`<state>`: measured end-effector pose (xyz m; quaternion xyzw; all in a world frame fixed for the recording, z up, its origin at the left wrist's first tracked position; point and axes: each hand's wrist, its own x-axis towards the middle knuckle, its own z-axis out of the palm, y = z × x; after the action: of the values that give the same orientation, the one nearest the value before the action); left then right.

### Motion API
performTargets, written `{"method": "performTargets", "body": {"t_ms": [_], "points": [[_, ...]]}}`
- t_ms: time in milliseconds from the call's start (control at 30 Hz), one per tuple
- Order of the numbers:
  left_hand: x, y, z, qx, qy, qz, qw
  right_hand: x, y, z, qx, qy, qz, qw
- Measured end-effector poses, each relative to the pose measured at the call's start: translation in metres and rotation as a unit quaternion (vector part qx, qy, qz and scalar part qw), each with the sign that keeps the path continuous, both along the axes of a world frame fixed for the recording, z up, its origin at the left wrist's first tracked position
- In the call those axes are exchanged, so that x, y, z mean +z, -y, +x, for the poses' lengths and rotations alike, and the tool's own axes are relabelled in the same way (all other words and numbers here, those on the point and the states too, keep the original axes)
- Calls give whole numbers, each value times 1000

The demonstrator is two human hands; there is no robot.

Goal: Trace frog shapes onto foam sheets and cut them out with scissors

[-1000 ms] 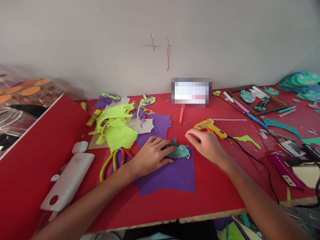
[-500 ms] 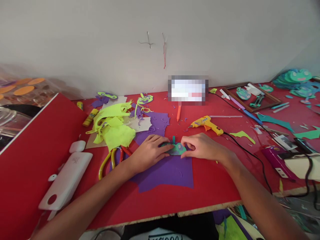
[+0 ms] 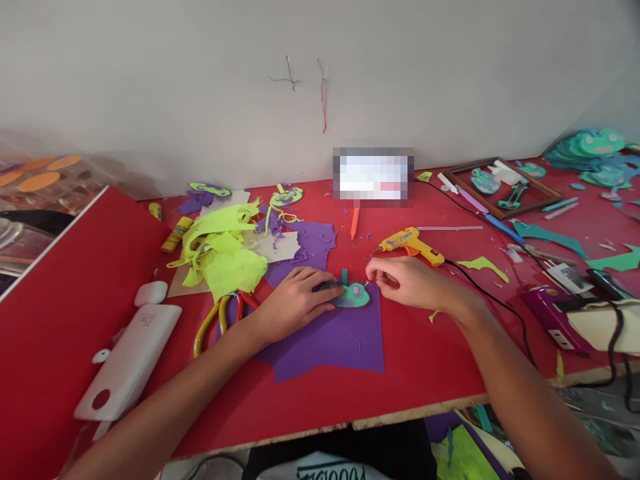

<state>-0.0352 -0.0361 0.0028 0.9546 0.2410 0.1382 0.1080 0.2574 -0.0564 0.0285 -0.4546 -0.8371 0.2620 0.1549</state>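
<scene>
left hand (image 3: 295, 303) pressing the green foam cutout (image 3: 351, 295) flat on purple sheet (image 3: 333, 340) | right hand (image 3: 407, 281) pinching, seemingly a tiny piece | keeping cutout pinned, placing gently

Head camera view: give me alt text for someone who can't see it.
The left hand presses a green foam cutout onto a purple foam sheet on a red table, while the right hand hovers beside it. A yellow glue gun lies just behind, scissors to the left.

Green foam frog cutout (image 3: 354, 295): small, flat, teal tab projecting at its far edge, lying on purple foam sheet (image 3: 335, 337), centre counter.
</scene>
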Motion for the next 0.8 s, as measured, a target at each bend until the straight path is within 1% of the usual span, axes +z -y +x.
{"method": "performTargets", "body": {"t_ms": [67, 100, 233, 333, 533, 600, 700, 800], "points": [[0, -1, -1, -10, 1, 3, 1000, -2, -3, 2, -17, 16, 27, 999], [-1, -1, -1, -16, 0, 8, 1000, -3, -3, 2, -15, 25, 31, 999], [-1, 0, -2, -26, -7, 26, 999, -6, -4, -3, 20, 33, 11, 999], [-2, 1, -2, -20, -9, 19, 1000, -6, -3, -7, 29, 17, 3, 999], [-1, 0, -2, -22, -3, 13, 1000, -8, -5, 2, -5, 57, 9, 998], [-1, 0, -3, -27, 3, 13, 1000, -9, -6, 5, -20, 68, 23, 997], [-1, 0, -3, -40, 8, 11, 999, -9, -6, 5, -42, 72, 74, 994], [0, -1, -3, -53, 12, 10, 998, -9, -5, 0, -39, 81, 117, 989]]}}
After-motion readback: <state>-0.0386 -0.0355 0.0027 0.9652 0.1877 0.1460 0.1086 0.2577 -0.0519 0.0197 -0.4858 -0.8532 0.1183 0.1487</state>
